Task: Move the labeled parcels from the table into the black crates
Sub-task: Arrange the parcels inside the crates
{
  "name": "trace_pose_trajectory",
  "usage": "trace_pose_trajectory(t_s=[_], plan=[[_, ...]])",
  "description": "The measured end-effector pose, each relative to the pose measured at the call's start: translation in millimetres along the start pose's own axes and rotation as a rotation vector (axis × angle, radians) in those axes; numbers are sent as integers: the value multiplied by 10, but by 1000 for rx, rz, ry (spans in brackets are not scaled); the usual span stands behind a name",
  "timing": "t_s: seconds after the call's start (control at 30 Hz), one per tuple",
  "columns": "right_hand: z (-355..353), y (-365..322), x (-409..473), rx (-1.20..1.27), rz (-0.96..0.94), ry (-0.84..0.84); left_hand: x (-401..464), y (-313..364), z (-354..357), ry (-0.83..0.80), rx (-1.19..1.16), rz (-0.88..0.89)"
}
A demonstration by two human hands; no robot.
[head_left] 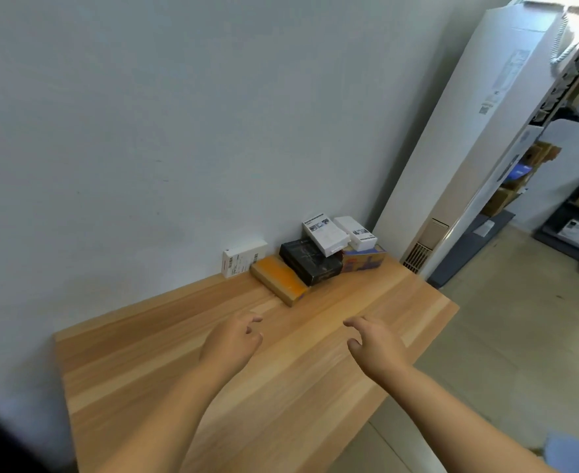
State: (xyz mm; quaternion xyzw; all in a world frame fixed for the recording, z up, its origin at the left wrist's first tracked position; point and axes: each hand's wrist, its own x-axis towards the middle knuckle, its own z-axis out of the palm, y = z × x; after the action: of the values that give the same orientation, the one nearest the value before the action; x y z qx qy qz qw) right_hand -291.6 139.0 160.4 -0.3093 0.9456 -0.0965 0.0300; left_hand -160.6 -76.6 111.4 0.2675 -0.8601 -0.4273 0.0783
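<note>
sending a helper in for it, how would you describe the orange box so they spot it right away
Go to the far end of the wooden table, where a cluster of parcels sits against the wall. The orange box lies flat at the cluster's near edge, between the white box standing against the wall and the black box. It is the only orange-topped parcel there.

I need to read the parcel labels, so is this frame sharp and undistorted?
Head view: wide-angle bend tilts the table and wall; lighting soft and even, no glare; white parcel label too small and soft to read; both hands slightly blurred.
</note>
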Motion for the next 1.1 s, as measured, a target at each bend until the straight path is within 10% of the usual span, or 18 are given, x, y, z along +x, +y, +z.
trace_pose_trajectory(t_s=[1.1], plan=[[836, 1883, 3617, 244, -129, -359, 2656, 719, 1752, -21, 30, -424]])
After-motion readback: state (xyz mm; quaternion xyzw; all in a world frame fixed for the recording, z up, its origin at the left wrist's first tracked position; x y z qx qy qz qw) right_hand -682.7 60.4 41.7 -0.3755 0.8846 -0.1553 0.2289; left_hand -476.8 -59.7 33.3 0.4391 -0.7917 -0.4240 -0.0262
